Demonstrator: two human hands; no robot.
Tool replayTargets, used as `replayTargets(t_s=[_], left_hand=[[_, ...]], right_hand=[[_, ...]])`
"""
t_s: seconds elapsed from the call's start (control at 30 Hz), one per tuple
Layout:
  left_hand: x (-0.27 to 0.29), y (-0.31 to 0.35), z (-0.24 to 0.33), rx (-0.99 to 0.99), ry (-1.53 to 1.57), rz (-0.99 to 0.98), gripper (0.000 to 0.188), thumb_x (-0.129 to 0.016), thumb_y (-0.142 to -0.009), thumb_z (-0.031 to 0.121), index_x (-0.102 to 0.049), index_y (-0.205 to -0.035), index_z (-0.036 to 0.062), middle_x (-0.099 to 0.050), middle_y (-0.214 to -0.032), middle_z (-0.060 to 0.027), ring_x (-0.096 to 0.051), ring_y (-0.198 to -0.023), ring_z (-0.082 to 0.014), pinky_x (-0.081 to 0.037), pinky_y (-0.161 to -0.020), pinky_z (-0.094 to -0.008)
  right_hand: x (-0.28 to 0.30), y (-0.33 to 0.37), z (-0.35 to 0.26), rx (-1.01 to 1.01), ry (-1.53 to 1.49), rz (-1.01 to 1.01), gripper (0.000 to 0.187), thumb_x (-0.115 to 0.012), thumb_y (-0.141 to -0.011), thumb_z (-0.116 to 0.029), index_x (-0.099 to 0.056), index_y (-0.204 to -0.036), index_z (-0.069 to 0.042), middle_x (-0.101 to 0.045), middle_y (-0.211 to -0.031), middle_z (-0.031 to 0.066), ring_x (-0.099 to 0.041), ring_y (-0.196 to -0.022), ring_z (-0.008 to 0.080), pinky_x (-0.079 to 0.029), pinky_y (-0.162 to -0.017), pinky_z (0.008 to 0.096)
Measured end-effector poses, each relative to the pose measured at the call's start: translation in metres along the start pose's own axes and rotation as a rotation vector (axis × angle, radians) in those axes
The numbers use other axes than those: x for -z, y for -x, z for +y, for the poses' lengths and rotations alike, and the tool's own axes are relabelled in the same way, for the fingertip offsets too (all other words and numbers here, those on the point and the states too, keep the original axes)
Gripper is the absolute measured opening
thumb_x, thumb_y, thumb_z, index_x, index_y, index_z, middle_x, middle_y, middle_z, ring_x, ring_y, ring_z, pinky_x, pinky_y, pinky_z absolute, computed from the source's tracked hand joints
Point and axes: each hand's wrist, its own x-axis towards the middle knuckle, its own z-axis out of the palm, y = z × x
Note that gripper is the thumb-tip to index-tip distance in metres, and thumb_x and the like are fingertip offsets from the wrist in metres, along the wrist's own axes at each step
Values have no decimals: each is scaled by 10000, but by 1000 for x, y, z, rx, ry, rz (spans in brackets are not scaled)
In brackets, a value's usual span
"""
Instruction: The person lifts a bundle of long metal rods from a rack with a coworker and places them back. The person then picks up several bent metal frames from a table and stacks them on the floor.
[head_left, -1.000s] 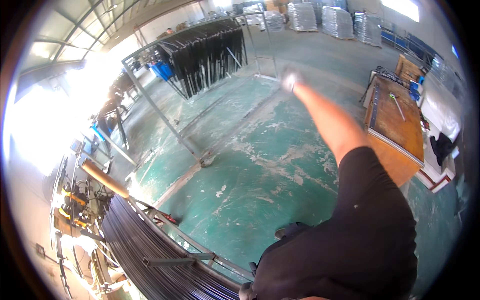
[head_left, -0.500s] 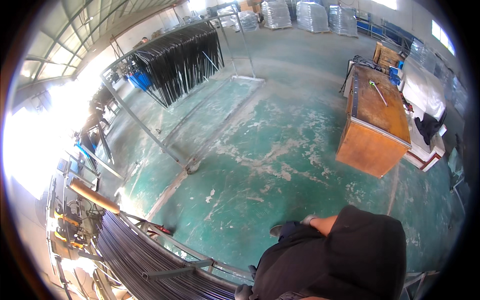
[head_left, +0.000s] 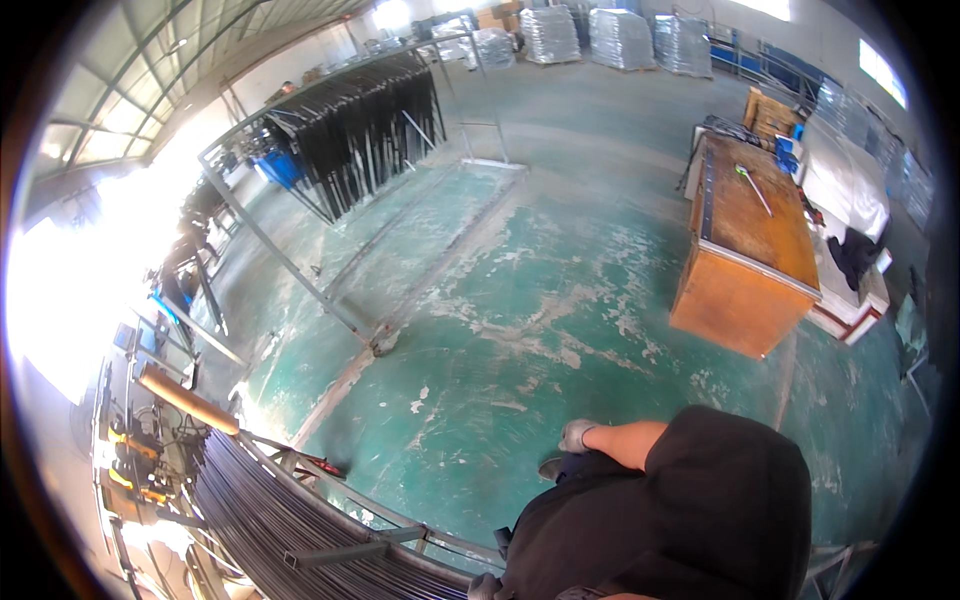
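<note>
1. At lower left: dark rods [head_left: 270, 520], crossed by a grey bar [head_left: 340, 551], long axis running from ten to four o'clock.
2. Nearer to them: left hand [head_left: 485, 587], just beside their lower end, rods toward ten o'clock — contact and finger curl impossible to tell.
3. Well apart, above the floor [head_left: 430, 430]: gloved right hand [head_left: 577, 437], rods toward half past eight — nothing visibly held, finger curl unclear.

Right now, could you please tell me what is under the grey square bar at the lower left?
Under the grey bar run long black rods, side by side. The stretch right beneath it and any lower layers are covered.
</note>
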Motion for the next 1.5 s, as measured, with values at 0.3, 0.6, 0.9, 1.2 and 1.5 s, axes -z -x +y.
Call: replayTargets(t_s=[0.3,0.6,0.9,1.2,1.5], left_hand=[[-98,3,-86,212,-147,66,203,-738,-897,261,-714,-982,77,-733,-966,-139,-682,-851,-340,-558,-745,-465],[-151,-3,-106,712,605,-31,244,-714,-974,345,-751,-1035,112,-756,-1035,-127,-706,-928,-311,-565,-806,-491],[-132,-51,-27,655,579,-23,251,-715,-983,330,-747,-1073,99,-759,-1054,-123,-708,-940,-295,-568,-816,-473],[-123,-35,-17,679,582,-6,260,-717,-991,315,-743,-1111,86,-761,-1073,-119,-709,-952,-278,-571,-827,-454],[-118,-35,-15,667,581,4,273,-718,-1000,300,-739,-1149,72,-763,-1092,-115,-711,-965,-262,-574,-838,-436]], right_hand=[[21,9,-5,66,46,-47,507,-676,-1000,-445,-746,-1403,-145,-747,-1412,131,-678,-1338,346,-525,-1103,493],[164,147,-43,434,110,-389,477,-766,-969,-465,-796,-1281,-105,-786,-1124,97,-739,-998,233,-593,-852,398],[154,159,-51,582,10,-526,386,-778,-975,-358,-801,-1269,-109,-794,-1124,87,-729,-1018,208,-576,-896,394],[196,187,-103,779,84,-569,294,-749,-957,-312,-811,-1173,-122,-802,-1090,89,-739,-998,232,-574,-865,420],[174,171,-125,892,478,-521,359,-747,-937,-351,-803,-1178,-90,-792,-1065,159,-746,-985,328,-563,-856,467]])
